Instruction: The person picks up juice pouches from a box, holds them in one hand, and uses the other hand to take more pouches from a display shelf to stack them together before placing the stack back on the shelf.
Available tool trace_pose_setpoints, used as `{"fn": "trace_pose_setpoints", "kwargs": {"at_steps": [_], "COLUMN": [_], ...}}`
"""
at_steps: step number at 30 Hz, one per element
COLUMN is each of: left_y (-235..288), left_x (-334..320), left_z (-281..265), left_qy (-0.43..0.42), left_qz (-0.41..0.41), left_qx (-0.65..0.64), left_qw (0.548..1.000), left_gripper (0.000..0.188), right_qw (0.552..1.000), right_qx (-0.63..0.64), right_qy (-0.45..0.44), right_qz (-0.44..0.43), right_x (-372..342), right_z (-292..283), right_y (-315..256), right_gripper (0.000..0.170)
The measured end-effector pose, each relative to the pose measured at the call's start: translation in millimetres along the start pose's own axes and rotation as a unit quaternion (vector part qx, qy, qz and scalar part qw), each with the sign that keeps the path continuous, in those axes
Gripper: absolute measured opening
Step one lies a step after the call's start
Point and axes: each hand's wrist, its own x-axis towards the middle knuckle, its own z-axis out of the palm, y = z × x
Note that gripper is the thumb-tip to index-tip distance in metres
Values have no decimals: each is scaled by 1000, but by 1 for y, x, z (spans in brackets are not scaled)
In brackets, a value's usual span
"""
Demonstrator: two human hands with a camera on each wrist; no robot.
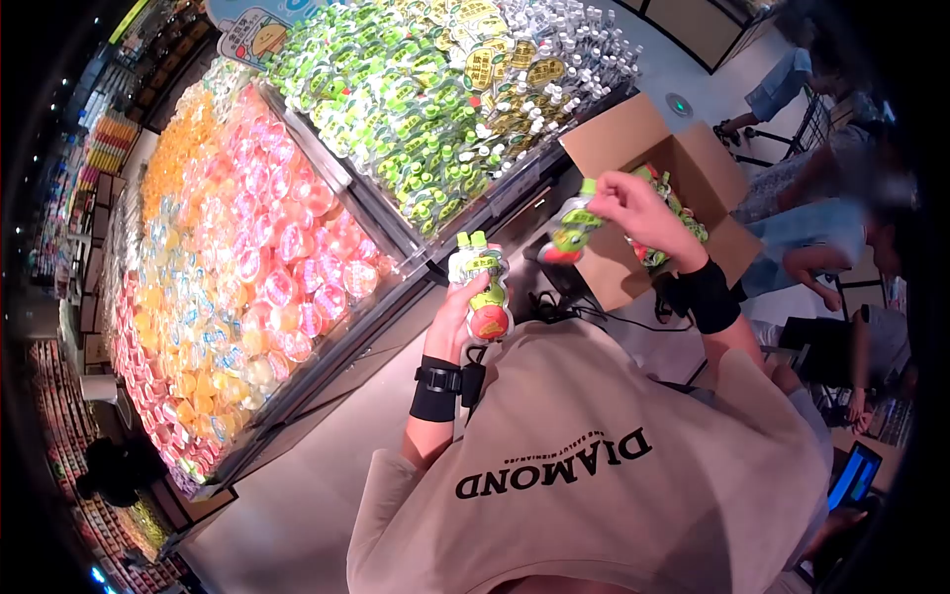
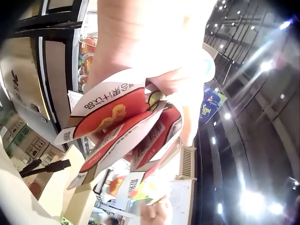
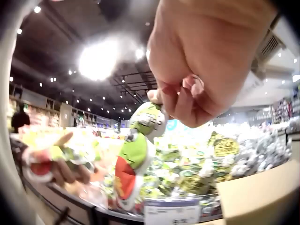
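Observation:
The left hand (image 1: 457, 315) grips several green, white and red drink pouches (image 1: 485, 297) by their sides, caps upward; in the left wrist view the hand (image 2: 180, 89) holds pouches (image 2: 112, 112) that fan out, red bottoms visible. Thumb and fingers of the right hand (image 1: 638, 213) pinch one similar pouch (image 1: 572, 233) near its green cap, between the left hand and an open cardboard box (image 1: 606, 139). In the right wrist view this pouch (image 3: 133, 154) hangs tilted below the right hand (image 3: 201, 61).
More pouches (image 1: 653, 247) lie inside the box. Display bins hold heaped green pouches (image 1: 396, 119) and pink cups (image 1: 287, 238), with a raised bin edge (image 1: 495, 213) before the person. Cables (image 1: 614, 322) lie by the box; people and a cart (image 1: 807, 129) are at right.

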Motion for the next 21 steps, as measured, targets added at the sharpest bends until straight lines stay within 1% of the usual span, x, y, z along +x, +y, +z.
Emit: {"fn": "trace_pose_setpoints", "kwargs": {"at_steps": [1, 2, 3, 4, 5, 6, 7, 8, 9, 10, 11, 12, 13, 14, 15, 17, 18, 20, 21], "left_y": [0, -6, -8, -23, -36, -26, -39, -37, -32, -33, -41, -39, -39, -37, -40, -44, -45, -39, -35], "left_x": [1, 3, -2, 8, 18, 9, 2, -2, -5, 6, 5, 5, 5, -3, -2, 2, 1, -3, -5], "left_z": [6, -4, 12, -19, -52, -21, -26, -10, 4, -17, -35, -30, -25, -19, -27, -49, -42, -7, 5], "left_qy": [15, 30, 64, 56, 49, -126, 65, 69, 74, -23, -36, -73, -110, -93, -90, -95, -92, -54, -34], "left_qz": [1, 8, -1, -53, -106, -130, -116, -93, -67, -79, -90, -85, -77, -118, -120, -141, -141, -82, -52], "left_qx": [27, 60, 46, 36, 26, -106, -135, -99, -62, -49, -41, -18, 5, -35, -37, 1, -2, -58, -86], "left_qw": [1000, 998, 997, 996, 993, 978, 982, 988, 993, 995, 994, 994, 991, 988, 988, 985, 986, 993, 994], "left_gripper": [58, 52, 47, 46, 46, 57, 81, 94, 106, 125, 126, 122, 117, 95, 95, 81, 81, 87, 92], "right_qw": [992, 978, 967, 957, 960, 957, 951, 956, 966, 981, 991, 990, 996, 999, 999, 984, 967, 944, 935], "right_qx": [77, 136, 140, 193, 181, 189, 199, 182, 163, 122, 81, 82, 53, 23, 24, 126, 187, 264, 254], "right_qy": [-88, -136, -155, -174, -192, -190, -186, -161, -123, -83, -44, -41, -11, 18, 16, -46, -63, 68, 148], "right_qz": [51, 83, 144, 131, 97, 108, 145, 163, 156, 128, 100, 105, 69, 33, 37, 116, 163, 184, 200], "right_x": [0, 2, 0, -1, 1, 0, 2, 4, 3, 1, 0, -1, -1, -1, -1, 4, 9, 24, 42], "right_z": [13, 27, 43, 61, 77, 88, 95, 103, 107, 110, 113, 115, 117, 118, 118, 113, 99, 58, 31], "right_y": [-24, -20, -36, -32, -16, -16, -7, -1, 1, 5, 11, 18, 24, 30, 31, 31, 30, 46, 93], "right_gripper": [19, 19, 19, 21, 21, 23, 23, 23, 22, 23, 24, 24, 29, 35, 35, 36, 34, 31, 28]}}
